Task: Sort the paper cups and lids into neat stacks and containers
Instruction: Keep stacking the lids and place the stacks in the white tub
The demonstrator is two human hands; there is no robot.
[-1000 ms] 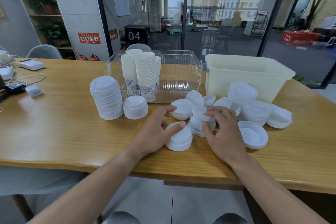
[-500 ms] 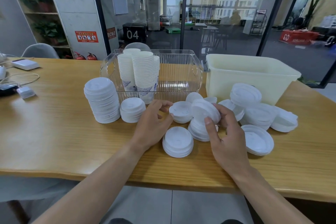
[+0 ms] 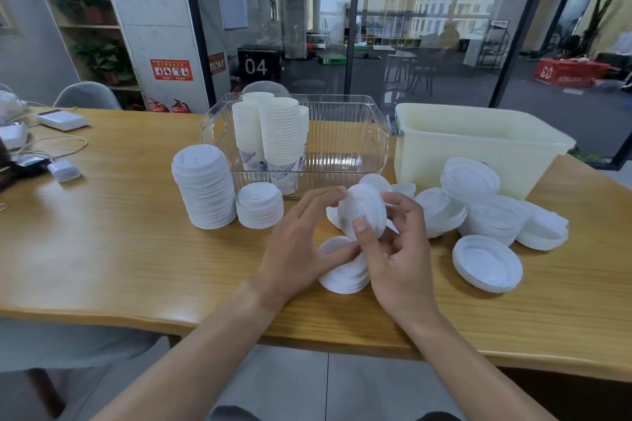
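Note:
My right hand [image 3: 400,260] grips a small bunch of white lids [image 3: 364,210], lifted and tilted above the table. My left hand [image 3: 301,246] touches the same bunch with its fingertips from the left. Below them lies a low lid stack [image 3: 342,273]. A tall lid stack [image 3: 204,186] and a short one [image 3: 260,205] stand at the left. Loose lids [image 3: 489,212] are heaped at the right, and one upturned lid [image 3: 487,263] lies alone. Stacks of paper cups [image 3: 278,137] stand in the clear bin [image 3: 345,161].
A cream plastic tub [image 3: 478,143] stands at the back right. White devices and cables [image 3: 51,143] lie at the table's far left. The wooden table's front edge [image 3: 136,318] runs close to me. A glass wall is behind the table.
My right hand picked a bunch of lids off the table and raised it, tilting it upright. My left hand left the low stack and came up to the bunch.

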